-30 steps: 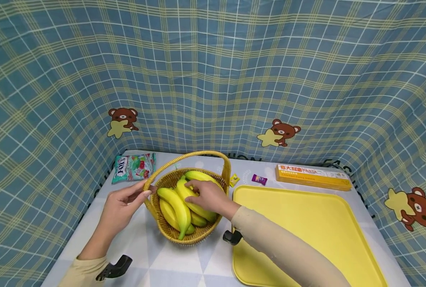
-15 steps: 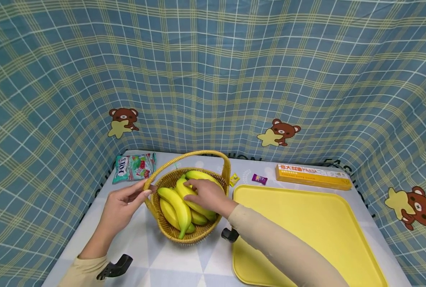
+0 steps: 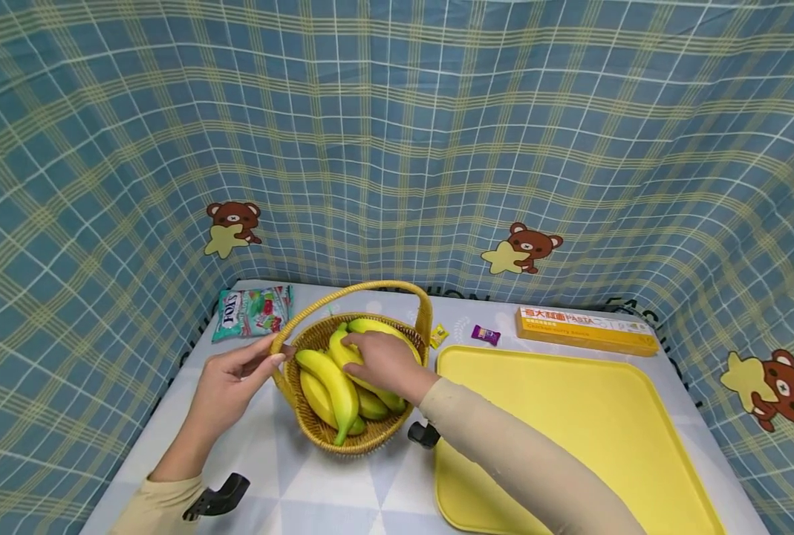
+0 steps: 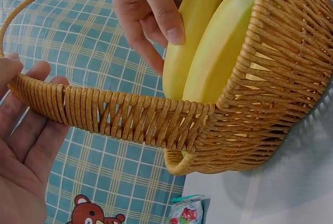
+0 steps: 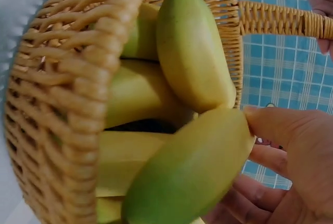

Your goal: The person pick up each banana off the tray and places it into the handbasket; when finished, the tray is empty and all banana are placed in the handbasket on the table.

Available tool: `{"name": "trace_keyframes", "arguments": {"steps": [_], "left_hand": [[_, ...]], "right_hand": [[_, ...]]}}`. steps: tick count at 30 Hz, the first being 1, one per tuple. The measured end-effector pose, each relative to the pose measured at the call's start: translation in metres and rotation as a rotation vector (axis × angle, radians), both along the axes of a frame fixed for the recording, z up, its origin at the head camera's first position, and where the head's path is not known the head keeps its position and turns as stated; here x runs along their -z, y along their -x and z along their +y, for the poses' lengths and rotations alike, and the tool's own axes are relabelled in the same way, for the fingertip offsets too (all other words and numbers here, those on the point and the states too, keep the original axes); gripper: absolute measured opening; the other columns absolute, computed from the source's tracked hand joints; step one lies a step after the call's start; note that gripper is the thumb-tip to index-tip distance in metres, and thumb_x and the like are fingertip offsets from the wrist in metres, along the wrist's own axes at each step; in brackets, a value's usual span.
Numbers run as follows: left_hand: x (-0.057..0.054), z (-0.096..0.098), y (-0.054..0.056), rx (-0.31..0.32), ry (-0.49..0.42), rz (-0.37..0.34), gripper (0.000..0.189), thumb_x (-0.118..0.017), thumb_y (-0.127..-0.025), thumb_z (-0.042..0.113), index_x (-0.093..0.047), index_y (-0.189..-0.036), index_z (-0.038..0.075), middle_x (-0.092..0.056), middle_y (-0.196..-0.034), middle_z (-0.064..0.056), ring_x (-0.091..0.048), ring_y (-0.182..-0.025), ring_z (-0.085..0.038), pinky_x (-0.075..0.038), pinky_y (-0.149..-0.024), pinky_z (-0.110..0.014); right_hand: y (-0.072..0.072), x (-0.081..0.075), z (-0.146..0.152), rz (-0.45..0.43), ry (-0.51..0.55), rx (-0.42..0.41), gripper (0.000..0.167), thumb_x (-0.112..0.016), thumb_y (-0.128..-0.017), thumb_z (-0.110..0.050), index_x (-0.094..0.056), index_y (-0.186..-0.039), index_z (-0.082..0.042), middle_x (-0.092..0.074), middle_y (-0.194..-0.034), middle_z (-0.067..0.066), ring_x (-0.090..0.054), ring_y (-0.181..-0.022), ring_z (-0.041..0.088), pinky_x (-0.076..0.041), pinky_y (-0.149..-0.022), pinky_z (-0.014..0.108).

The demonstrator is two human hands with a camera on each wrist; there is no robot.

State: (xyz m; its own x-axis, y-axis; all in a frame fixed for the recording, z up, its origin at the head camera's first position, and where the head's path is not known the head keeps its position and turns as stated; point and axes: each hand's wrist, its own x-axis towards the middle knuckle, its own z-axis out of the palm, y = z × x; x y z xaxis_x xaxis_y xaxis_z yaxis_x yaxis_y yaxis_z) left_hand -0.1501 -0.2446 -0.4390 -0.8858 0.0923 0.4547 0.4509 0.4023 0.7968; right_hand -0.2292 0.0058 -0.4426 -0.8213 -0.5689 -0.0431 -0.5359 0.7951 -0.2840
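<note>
A woven wicker basket (image 3: 316, 438) with a tall arched handle (image 3: 363, 287) stands on the table, filled with several yellow-green bananas (image 3: 333, 383). My left hand (image 3: 226, 386) holds the left side of the handle between thumb and fingers; in the left wrist view the handle (image 4: 135, 115) crosses the fingers. Inside the basket's rim, my right hand (image 3: 386, 362) grips one banana (image 5: 192, 167), thumb on one side and fingers on the other. That banana lies on top of the others, and the right hand partly covers it in the head view.
A yellow tray (image 3: 557, 416) lies right of the basket, beneath the right forearm. Behind it are a pasta box (image 3: 587, 332), a purple wrapped sweet (image 3: 486, 335) and a yellow one (image 3: 438, 335). A green candy bag (image 3: 252, 312) sits at back left. Checked cloth (image 3: 397, 148) encloses the table.
My right hand and forearm have shifted slightly left over the bananas. The left hand keeps its hold on the handle, and the basket stays in place.
</note>
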Motion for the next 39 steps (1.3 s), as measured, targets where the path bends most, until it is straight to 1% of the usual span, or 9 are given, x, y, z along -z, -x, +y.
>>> {"name": "trace_keyframes", "arguments": {"steps": [4,7,11,15,18,24,29,36,39], "left_hand": [[0.001,0.0,0.001,-0.003,0.002,-0.003,0.036,-0.066,-0.097,-0.001,-0.066,-0.134,0.0,-0.076,-0.108,-0.014,-0.069,-0.1,0.0,-0.058,-0.081,-0.018],[0.002,0.0,0.001,-0.008,0.005,-0.004,0.036,-0.066,-0.098,-0.001,-0.065,-0.134,0.0,-0.076,-0.108,-0.014,-0.069,-0.1,0.0,-0.058,-0.081,-0.017],[0.001,0.0,0.0,-0.01,0.012,-0.002,0.036,-0.066,-0.097,0.0,-0.065,-0.134,-0.001,-0.076,-0.108,-0.014,-0.069,-0.1,0.001,-0.058,-0.081,-0.017],[0.0,0.0,0.0,-0.014,0.013,0.003,0.036,-0.066,-0.097,-0.001,-0.065,-0.134,-0.001,-0.076,-0.108,-0.015,-0.069,-0.101,0.001,-0.057,-0.082,-0.017],[0.0,0.0,-0.001,-0.013,0.008,0.001,0.036,-0.066,-0.097,-0.001,-0.065,-0.134,0.0,-0.076,-0.109,-0.015,-0.069,-0.101,0.001,-0.057,-0.082,-0.017],[0.0,0.001,0.0,-0.011,0.01,-0.01,0.035,-0.066,-0.098,0.001,-0.066,-0.134,0.0,-0.076,-0.109,-0.014,-0.069,-0.101,0.001,-0.057,-0.083,-0.017],[0.0,0.001,0.0,-0.009,0.007,0.0,0.036,-0.066,-0.097,-0.001,-0.066,-0.133,0.0,-0.076,-0.108,-0.014,-0.069,-0.101,0.0,-0.058,-0.082,-0.017],[0.0,0.001,0.001,-0.009,0.008,0.001,0.036,-0.066,-0.097,-0.001,-0.066,-0.133,0.0,-0.076,-0.108,-0.013,-0.069,-0.1,0.0,-0.058,-0.081,-0.017],[0.0,0.001,0.002,-0.008,0.009,0.002,0.036,-0.066,-0.097,-0.002,-0.066,-0.133,0.0,-0.076,-0.108,-0.013,-0.069,-0.1,0.0,-0.058,-0.081,-0.017]], "right_hand": [[0.0,0.0,-0.003,0.051,-0.024,-0.002,0.047,-0.069,-0.098,-0.039,-0.061,-0.142,-0.024,-0.069,-0.124,0.001,-0.066,-0.107,0.018,-0.057,-0.083,0.034],[0.001,0.0,-0.004,0.056,-0.019,0.005,0.047,-0.07,-0.097,-0.039,-0.062,-0.14,-0.023,-0.07,-0.121,0.001,-0.067,-0.105,0.018,-0.057,-0.083,0.033],[0.0,-0.002,0.0,-0.012,0.043,0.006,0.047,-0.072,-0.096,-0.039,-0.062,-0.137,-0.018,-0.072,-0.112,0.001,-0.068,-0.095,0.016,-0.056,-0.076,0.03],[0.0,-0.001,0.006,-0.098,0.113,-0.006,0.047,-0.071,-0.097,-0.039,-0.06,-0.136,-0.015,-0.071,-0.107,0.001,-0.066,-0.092,0.014,-0.054,-0.074,0.028],[0.0,0.001,0.008,-0.133,0.135,-0.003,0.048,-0.07,-0.098,-0.039,-0.058,-0.138,-0.015,-0.07,-0.112,0.002,-0.066,-0.097,0.014,-0.055,-0.077,0.028],[-0.001,0.007,0.013,-0.158,0.171,0.012,0.051,-0.067,-0.099,-0.041,-0.055,-0.142,-0.017,-0.068,-0.123,0.003,-0.065,-0.107,0.016,-0.055,-0.085,0.03],[-0.001,0.01,0.016,-0.162,0.2,0.015,0.053,-0.066,-0.099,-0.042,-0.055,-0.145,-0.017,-0.068,-0.123,0.003,-0.065,-0.109,0.017,-0.055,-0.087,0.032],[-0.001,0.009,0.017,-0.158,0.202,0.012,0.055,-0.066,-0.099,-0.041,-0.054,-0.146,-0.015,-0.068,-0.124,0.004,-0.065,-0.109,0.018,-0.055,-0.088,0.033],[-0.003,0.008,0.018,-0.155,0.202,0.02,0.055,-0.066,-0.1,-0.041,-0.053,-0.147,-0.015,-0.067,-0.126,0.005,-0.064,-0.112,0.018,-0.055,-0.09,0.034]]}}
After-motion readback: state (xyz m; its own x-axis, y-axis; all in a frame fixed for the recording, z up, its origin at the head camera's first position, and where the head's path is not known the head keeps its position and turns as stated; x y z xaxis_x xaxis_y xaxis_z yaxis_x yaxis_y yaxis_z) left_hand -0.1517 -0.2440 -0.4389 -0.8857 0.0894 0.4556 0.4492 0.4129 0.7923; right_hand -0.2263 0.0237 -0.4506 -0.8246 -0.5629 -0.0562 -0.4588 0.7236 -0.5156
